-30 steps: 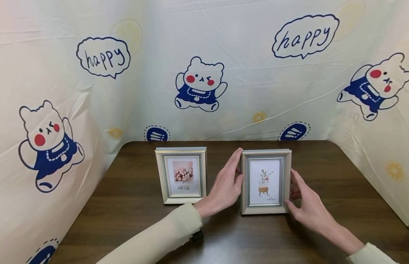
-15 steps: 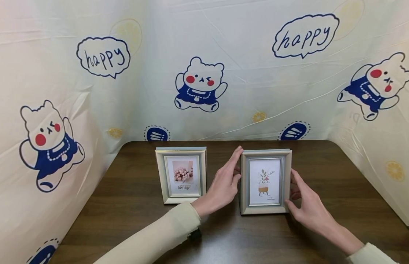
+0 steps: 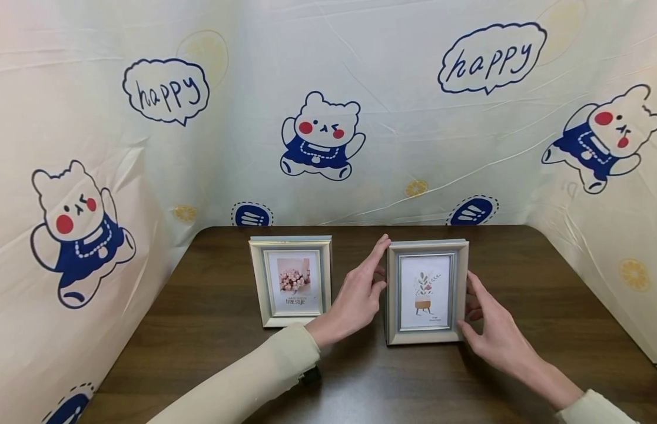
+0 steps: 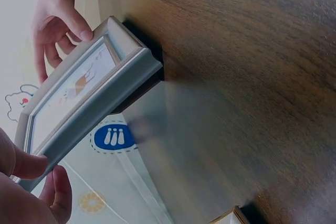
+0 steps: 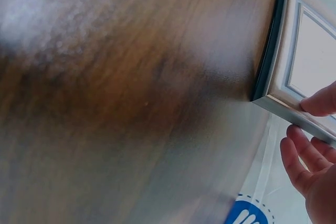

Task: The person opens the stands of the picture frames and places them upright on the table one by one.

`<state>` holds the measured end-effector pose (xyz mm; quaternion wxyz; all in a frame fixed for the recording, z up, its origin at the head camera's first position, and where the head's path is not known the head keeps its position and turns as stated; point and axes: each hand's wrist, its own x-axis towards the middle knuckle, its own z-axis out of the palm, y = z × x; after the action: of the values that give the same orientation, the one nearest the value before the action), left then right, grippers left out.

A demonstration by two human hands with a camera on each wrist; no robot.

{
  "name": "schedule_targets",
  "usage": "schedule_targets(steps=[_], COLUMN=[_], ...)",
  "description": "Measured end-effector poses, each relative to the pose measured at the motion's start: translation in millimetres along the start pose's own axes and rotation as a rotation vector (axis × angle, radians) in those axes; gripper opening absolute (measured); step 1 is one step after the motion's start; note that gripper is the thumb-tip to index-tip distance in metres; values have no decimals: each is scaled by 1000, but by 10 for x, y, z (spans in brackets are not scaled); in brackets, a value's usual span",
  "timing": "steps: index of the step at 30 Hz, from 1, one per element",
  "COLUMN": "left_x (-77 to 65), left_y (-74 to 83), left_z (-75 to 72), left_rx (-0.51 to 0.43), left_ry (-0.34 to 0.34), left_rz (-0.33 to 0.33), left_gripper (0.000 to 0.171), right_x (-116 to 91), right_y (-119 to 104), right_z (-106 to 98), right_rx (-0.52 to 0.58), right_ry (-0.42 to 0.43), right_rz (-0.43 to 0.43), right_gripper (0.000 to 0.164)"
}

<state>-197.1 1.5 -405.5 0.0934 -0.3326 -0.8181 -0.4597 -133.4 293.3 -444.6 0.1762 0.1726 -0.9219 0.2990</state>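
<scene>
Two picture frames stand upright on the table. The right-hand picture frame (image 3: 427, 294), pale gold and grey-blue with a potted-plant print, is between my hands. My left hand (image 3: 355, 303) is at its left side, index finger stretched up to the top corner and thumb a little apart from the edge. My right hand (image 3: 495, 333) holds the opposite edge, with its thumb (image 5: 321, 101) on the front and fingers towards the back. Just left of my left hand stands the other picture frame (image 3: 291, 282), showing pink flowers and "free style" lettering; my left forearm passes close before its bottom corner.
The dark wooden table (image 3: 201, 353) reaches back to a pale curtain (image 3: 228, 147) printed with cartoon bears and "happy" bubbles. The curtain also closes off both sides. A dark strap piece (image 3: 310, 376) shows under my left sleeve.
My left hand has drawn slightly left, its thumb moving off the frame's edge. The right hand and both picture frames stay where they were.
</scene>
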Motion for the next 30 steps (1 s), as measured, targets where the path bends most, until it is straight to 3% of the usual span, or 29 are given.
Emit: schedule_targets(steps=[30], left_x=[-47], left_y=[-67], left_z=[-35], left_rx=[-33], left_ry=[-1], left_rz=[82], left_gripper=[96], right_x=[17], right_y=[28], right_z=[-4], right_rx=[8], right_ry=[22], right_rz=[-15], right_gripper=[109])
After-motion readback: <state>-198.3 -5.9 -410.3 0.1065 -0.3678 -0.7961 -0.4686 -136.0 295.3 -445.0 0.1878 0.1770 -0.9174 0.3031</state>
